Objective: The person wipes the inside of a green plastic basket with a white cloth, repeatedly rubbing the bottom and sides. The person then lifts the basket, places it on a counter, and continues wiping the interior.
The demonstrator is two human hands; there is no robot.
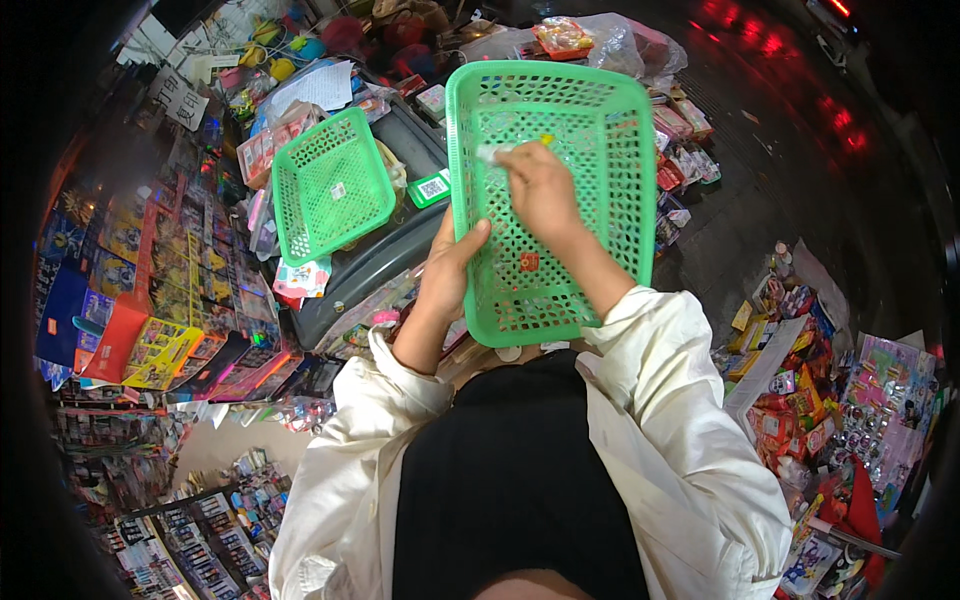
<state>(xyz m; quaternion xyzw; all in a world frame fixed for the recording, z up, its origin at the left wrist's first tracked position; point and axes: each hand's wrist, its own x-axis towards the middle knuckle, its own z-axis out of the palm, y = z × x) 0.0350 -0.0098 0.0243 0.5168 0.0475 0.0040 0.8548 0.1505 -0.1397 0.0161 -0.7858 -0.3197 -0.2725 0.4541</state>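
Dark floor [775,190] is stretching right of a large, perforated green plastic basket [626,190]; a dark-grey counter [375,265] is standing left. The left hand [447,268] is gripping its left rim; inside, the right hand [543,195] is pinching a white wad [489,153].

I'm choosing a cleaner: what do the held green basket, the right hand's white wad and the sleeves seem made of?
Held green basket: likely moulded plastic, slight sheen, given its regular holes and one-piece rim.
White wad in the right hand: perhaps tissue or thin cloth; too blurred to settle.
White sleeves: probably woven fabric, matte, with soft folds.
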